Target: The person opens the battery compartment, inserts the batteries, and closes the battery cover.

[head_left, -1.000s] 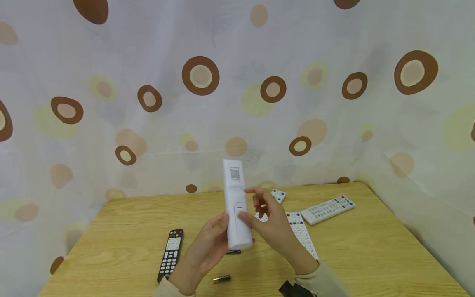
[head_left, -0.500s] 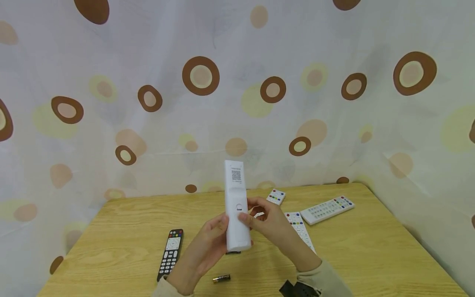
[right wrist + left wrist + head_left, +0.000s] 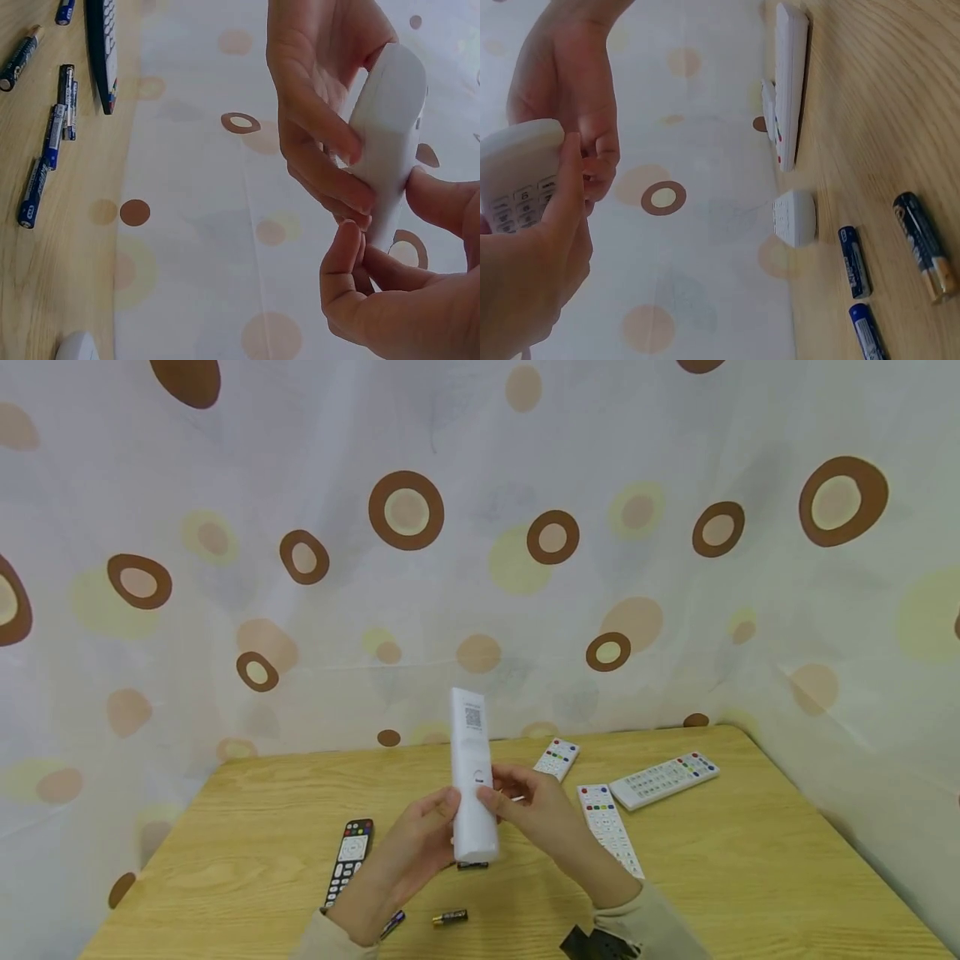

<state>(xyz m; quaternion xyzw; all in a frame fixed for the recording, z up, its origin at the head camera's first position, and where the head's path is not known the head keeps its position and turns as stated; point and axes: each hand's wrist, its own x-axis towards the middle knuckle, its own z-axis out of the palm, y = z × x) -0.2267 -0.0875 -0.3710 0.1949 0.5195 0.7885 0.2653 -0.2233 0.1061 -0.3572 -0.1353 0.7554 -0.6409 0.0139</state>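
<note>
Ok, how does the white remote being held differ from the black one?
The white remote is held up; the black remote lies on the table. The white remote shows its back in the head view; the black remote shows its front. Both are long and slim.

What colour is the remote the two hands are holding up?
The held remote is white, seen best in the head view.

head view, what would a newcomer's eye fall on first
First, the long white plastic remote control, raised mid-picture with its back showing, held by the left hand and the right hand. Behind it, a pale backdrop with bold brown rings fills the upper part. The black remote control with white buttons on the wooden table, left of centre, comes next.
</note>
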